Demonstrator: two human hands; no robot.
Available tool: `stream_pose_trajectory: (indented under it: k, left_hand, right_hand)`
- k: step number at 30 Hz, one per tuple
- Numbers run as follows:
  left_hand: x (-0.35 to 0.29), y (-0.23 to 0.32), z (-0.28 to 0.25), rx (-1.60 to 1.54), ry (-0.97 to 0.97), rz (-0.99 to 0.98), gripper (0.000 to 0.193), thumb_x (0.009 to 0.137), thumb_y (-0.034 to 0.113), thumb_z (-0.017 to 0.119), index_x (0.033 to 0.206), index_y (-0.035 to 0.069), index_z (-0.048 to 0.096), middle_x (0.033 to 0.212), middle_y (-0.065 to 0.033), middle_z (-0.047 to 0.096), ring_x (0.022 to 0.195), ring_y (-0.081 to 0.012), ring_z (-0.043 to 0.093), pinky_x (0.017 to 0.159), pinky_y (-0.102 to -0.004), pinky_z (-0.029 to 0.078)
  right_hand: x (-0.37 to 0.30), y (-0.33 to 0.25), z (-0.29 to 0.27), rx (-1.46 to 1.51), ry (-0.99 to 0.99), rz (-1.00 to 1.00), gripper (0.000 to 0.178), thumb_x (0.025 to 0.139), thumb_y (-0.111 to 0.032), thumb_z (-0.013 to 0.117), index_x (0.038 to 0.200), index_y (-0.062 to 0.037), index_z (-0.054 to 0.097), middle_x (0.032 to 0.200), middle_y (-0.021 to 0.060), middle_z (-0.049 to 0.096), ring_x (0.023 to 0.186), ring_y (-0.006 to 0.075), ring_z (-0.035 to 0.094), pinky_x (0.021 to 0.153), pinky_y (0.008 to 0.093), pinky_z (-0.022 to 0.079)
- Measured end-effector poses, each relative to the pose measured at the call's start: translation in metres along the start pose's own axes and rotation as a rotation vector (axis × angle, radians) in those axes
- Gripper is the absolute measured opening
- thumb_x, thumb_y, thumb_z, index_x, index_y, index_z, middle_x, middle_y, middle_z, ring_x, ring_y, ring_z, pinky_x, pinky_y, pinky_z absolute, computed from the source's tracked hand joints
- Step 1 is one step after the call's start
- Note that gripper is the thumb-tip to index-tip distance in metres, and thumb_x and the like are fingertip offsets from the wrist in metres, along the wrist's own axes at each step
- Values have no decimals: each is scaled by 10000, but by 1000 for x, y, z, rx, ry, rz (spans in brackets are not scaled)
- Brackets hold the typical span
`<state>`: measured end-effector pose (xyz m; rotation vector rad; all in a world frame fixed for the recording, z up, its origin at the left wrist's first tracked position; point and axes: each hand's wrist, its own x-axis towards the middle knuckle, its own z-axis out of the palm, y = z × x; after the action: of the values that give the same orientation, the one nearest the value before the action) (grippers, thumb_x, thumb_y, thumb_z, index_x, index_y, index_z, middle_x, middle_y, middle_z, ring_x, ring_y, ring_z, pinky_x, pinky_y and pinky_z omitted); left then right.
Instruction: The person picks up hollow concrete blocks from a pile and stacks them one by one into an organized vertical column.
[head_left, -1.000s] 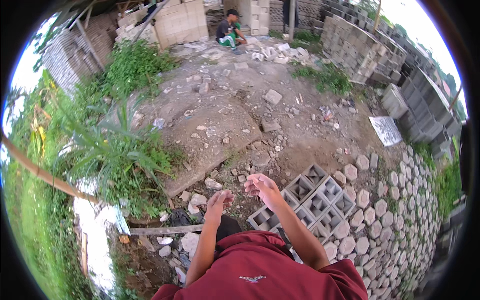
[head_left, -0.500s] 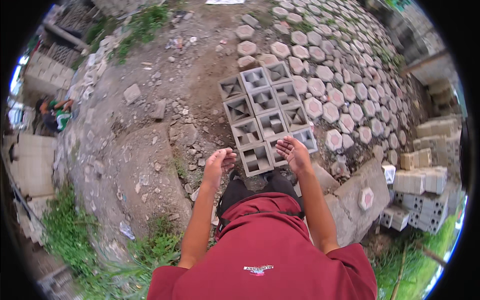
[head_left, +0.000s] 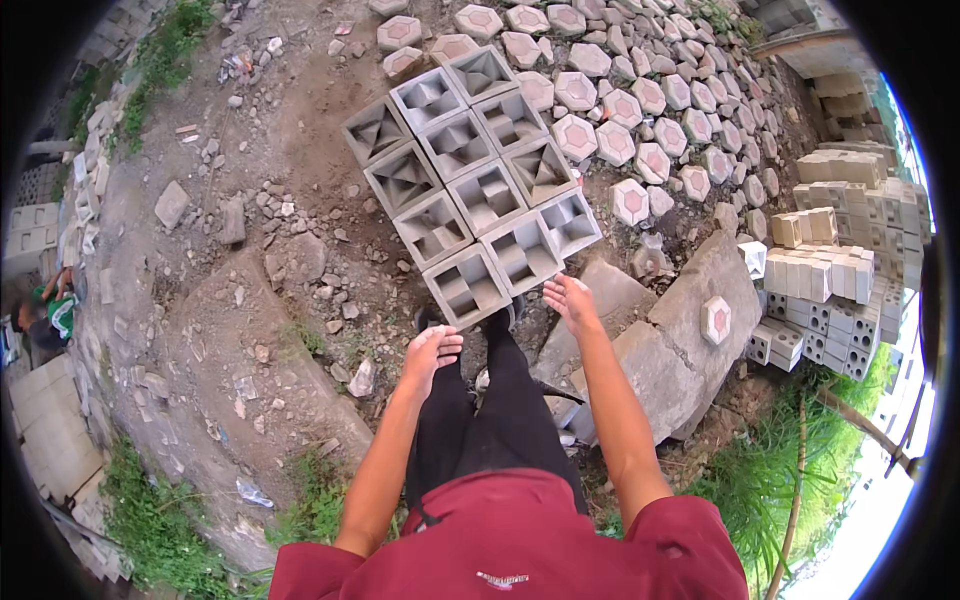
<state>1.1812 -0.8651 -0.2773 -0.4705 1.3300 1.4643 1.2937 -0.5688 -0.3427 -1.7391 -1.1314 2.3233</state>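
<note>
A tight group of square grey concrete blocks (head_left: 488,196), with stepped and pyramid-shaped hollows, lies on the ground just beyond my feet. My left hand (head_left: 432,354) hovers in front of the group's nearest block (head_left: 467,287), fingers extended and a little bent, holding nothing. To the right, my right hand (head_left: 573,301) is held in the air near the edge of the neighbouring block (head_left: 522,250), empty, its fingers pointing inward. Both hands appear apart from the blocks.
Hexagonal pavers (head_left: 613,143) with pinkish centres cover the ground at the far right. A broken concrete slab (head_left: 690,345) carries one hexagonal paver (head_left: 716,320). Stacked hollow blocks (head_left: 825,265) stand at right. Rubble lies at left, where a person (head_left: 47,312) crouches.
My view has turned to the right, so the block group sits further left and looks tilted. Both hands remain raised and empty.
</note>
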Motion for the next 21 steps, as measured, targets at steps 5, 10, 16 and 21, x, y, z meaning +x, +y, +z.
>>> stream_pose_trajectory:
  k: [5, 10, 16, 21]
  left_hand:
    - [87, -59, -11, 58, 93, -103, 299, 960, 294, 468, 1075, 51, 597, 970, -82, 669, 861, -155, 631, 760, -291, 499]
    - [202, -90, 12, 26, 77, -110, 324, 974, 302, 433, 1090, 43, 591, 969, -69, 664, 865, -152, 623, 771, -297, 490]
    - [248, -116, 44, -91, 91, -14, 331, 977, 297, 434, 1109, 32, 580, 992, -84, 661, 880, -158, 621, 797, -301, 486]
    - [239, -142, 56, -105, 95, -80, 320, 969, 281, 450, 1111, 21, 570, 998, -93, 657, 890, -161, 617, 801, -302, 486]
  right_hand:
    - [126, 73, -14, -215, 92, 32, 388, 900, -375, 614, 1051, -23, 548, 1030, 144, 635, 919, 199, 619, 789, 328, 496]
    - [248, 124, -34, -820, 337, -579, 500, 923, -410, 563, 1107, 50, 497, 848, 142, 643, 794, 269, 622, 744, 346, 480]
    - [282, 135, -19, -919, 162, -629, 492, 914, -345, 571, 1176, 53, 450, 820, 187, 636, 774, 347, 619, 722, 434, 471]
    - [277, 137, -7, -989, 164, -598, 447, 911, -343, 572, 1125, 36, 469, 861, 199, 637, 820, 367, 620, 743, 444, 468]
